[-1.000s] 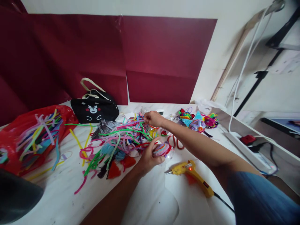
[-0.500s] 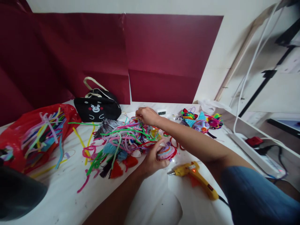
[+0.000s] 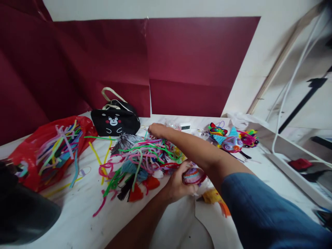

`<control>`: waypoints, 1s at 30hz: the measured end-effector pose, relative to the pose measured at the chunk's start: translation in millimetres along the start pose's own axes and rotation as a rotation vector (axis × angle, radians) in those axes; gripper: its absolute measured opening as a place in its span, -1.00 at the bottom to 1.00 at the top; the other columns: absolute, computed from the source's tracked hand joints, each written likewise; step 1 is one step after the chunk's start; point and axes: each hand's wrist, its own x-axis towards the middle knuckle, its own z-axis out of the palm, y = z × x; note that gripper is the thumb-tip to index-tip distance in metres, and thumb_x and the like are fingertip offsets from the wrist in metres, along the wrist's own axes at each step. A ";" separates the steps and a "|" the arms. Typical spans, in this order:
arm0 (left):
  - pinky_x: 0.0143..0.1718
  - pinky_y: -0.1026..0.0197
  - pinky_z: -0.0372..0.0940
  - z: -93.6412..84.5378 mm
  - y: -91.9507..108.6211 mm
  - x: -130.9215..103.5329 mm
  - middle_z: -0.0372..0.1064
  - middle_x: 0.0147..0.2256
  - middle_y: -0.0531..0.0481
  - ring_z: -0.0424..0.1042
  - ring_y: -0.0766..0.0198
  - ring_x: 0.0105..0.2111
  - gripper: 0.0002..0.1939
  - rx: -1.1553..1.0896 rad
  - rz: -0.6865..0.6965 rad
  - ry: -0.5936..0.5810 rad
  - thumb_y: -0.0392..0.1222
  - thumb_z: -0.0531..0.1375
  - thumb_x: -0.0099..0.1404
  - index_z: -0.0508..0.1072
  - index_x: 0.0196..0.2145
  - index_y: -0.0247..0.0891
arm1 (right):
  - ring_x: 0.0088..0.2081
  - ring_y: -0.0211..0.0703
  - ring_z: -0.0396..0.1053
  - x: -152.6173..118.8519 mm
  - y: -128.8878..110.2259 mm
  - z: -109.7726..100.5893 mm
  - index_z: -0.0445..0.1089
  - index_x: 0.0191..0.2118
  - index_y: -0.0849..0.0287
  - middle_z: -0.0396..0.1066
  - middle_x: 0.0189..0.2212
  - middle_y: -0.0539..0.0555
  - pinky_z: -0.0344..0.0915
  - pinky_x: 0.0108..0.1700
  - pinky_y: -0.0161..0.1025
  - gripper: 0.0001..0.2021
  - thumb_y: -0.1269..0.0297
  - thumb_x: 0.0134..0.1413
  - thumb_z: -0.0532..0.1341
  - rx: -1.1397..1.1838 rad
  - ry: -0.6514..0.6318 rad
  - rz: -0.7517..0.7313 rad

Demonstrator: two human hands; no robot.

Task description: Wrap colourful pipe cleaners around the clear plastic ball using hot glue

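My left hand (image 3: 180,185) is closed round a striped pipe-cleaner ball (image 3: 193,174) in pink, white, blue and red. The right hand (image 3: 157,130) reaches across to the back edge of a tangled heap of pipe cleaners (image 3: 141,157), fingers curled downward; what they hold, if anything, is hidden. Silver tinsel (image 3: 126,142) lies at the heap's left, with red felt-like pieces (image 3: 135,193) at its front. A yellow glue gun (image 3: 212,196) rests on the table close to my left hand, mostly covered by the right sleeve.
On the left are a red plastic bag (image 3: 28,143) of pipe cleaners, a black bear-face bag (image 3: 114,122) and a dark cylinder (image 3: 28,211). Finished colourful pipe-cleaner figures (image 3: 232,143) sit back right, near a small digital display (image 3: 185,127) and a power strip (image 3: 293,173).
The view has shifted, so things appear farther right. My right hand has moved left along the heap's back, and its sleeve now covers much of the glue gun. My left hand keeps the ball.
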 end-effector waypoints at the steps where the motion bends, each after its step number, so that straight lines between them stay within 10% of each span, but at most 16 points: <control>1: 0.00 0.00 0.44 0.1 0.0 0.1 0.57 0.02 -0.12 0.57 -0.07 -0.02 -0.07 -0.005 -0.007 0.001 -0.21 0.41 -0.09 0.41 0.30 -0.11 | 0.13 0.09 0.56 -1.5 2.6 -8.5 0.47 0.28 0.15 0.51 0.23 0.21 0.59 0.13 0.12 -0.59 0.11 0.46 0.37 0.061 0.032 0.006; 6: 0.09 -0.03 0.41 0.0 3.1 -2.2 0.50 0.15 -0.19 0.56 -0.09 0.05 0.08 -0.025 -0.026 -0.002 -0.11 0.41 -0.09 0.30 0.43 -0.16 | -0.21 -0.20 0.65 -27.0 11.3 -62.0 0.53 -0.15 0.30 0.68 -0.19 0.19 0.52 -0.21 -0.36 -0.78 0.38 0.58 0.18 0.477 0.312 0.021; 12: 0.04 -0.09 0.45 -2.5 -2.7 2.5 0.56 0.03 -0.12 0.58 -0.12 -0.03 0.06 -0.014 0.010 -0.005 -0.04 0.45 -0.12 0.39 0.39 -0.07 | -0.54 -0.35 0.47 -110.7 28.4 -89.6 0.46 -0.21 0.21 0.62 -0.43 0.03 0.44 -0.41 -0.40 -0.80 0.31 0.57 0.22 0.858 0.467 0.005; 19: 0.09 -0.12 0.51 -4.9 2.0 -2.1 0.55 0.15 -0.19 0.52 -0.25 0.20 0.00 -0.044 0.062 -0.026 0.06 0.52 0.06 0.37 0.43 -0.05 | -0.67 -0.35 0.16 -223.8 65.4 -48.1 0.56 -0.24 0.18 0.21 -0.77 -0.21 0.17 -0.51 -0.41 -0.72 0.10 0.47 0.31 1.081 0.588 0.050; 24: 0.03 -0.07 0.56 -5.5 -3.9 6.3 0.57 0.13 -0.20 0.57 -0.23 0.18 0.02 -0.048 0.084 0.080 -0.02 0.56 -0.04 0.43 0.39 -0.10 | -0.57 -0.30 0.28 -299.6 73.5 -11.2 0.51 -0.38 0.17 0.40 -0.61 -0.08 0.19 -0.49 -0.32 -0.55 -0.15 0.05 0.53 1.107 0.568 0.077; 30: 0.03 -0.06 0.58 -5.1 -7.8 9.9 0.52 0.26 -0.26 0.58 -0.24 0.19 0.07 0.009 0.103 0.141 0.02 0.55 -0.04 0.40 0.42 -0.15 | -0.47 -0.27 0.22 -352.9 56.2 27.1 0.58 -0.27 0.19 0.43 -0.48 -0.03 0.14 -0.39 -0.27 -0.66 -0.03 0.12 0.46 0.893 0.603 0.150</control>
